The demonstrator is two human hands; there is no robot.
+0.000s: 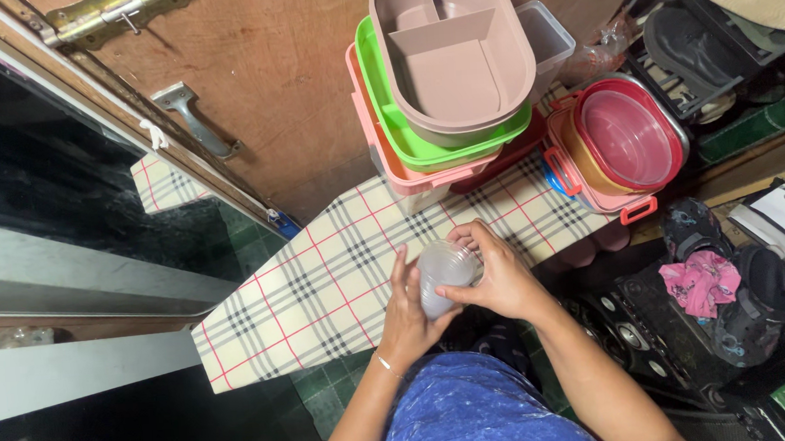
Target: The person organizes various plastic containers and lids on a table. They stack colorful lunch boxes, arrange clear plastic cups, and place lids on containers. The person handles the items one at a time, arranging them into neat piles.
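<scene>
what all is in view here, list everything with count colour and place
clear plastic cup: 1, see-through, held in both hands over the checked surface
checked surface: 1, cream with red and grey lines, centre
divided box: 1, dusty pink-brown, top of the stack
green box: 1, bright green, under the divided box
pink box: 1, salmon pink, bottom of the stack
round tubs: nested set, red and pink, right of the stack
wooden door: 1, brown, behind the stack
pink cloth: 1, pink, right side
left hand: 1, on the cup's side
right hand: 1, over the cup's rim
</scene>
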